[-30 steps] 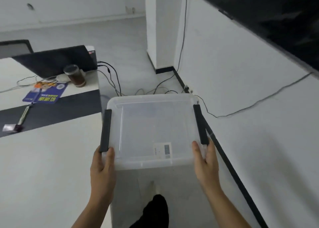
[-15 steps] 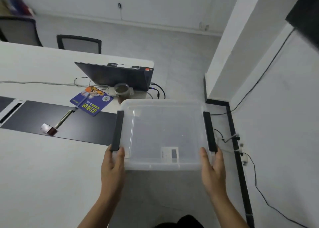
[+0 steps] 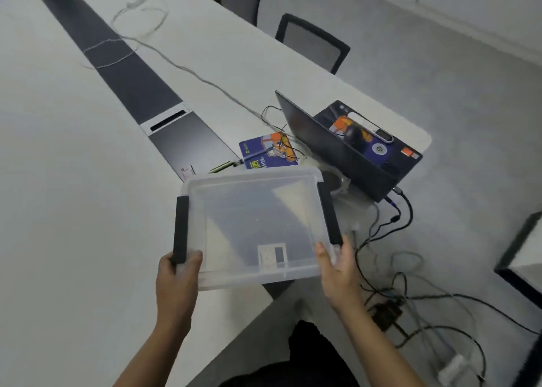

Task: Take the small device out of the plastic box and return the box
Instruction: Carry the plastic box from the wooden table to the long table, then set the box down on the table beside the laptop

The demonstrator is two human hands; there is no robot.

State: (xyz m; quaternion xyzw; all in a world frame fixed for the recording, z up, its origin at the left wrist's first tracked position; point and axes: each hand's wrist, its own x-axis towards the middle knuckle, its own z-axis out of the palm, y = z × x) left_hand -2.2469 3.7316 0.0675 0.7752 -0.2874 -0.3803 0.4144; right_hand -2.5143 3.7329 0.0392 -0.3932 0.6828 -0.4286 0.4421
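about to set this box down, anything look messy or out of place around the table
The plastic box, lid on, is held level by the left hand and right hand. Odd spots: a tangle of cables on the floor by the table corner, and a booklet lying askew beside the open laptop.

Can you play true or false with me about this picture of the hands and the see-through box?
1. Both hands hold the plastic box. True: the left hand grips the near left corner and the right hand the near right corner.
2. The box lid is off. False: the lid is on, with a black latch along each side.
3. The laptop is shut flat. False: it stands open on the white table.
4. A blue booklet lies beside the laptop. True.
5. The floor is bare. False: a tangle of cables lies at the right.
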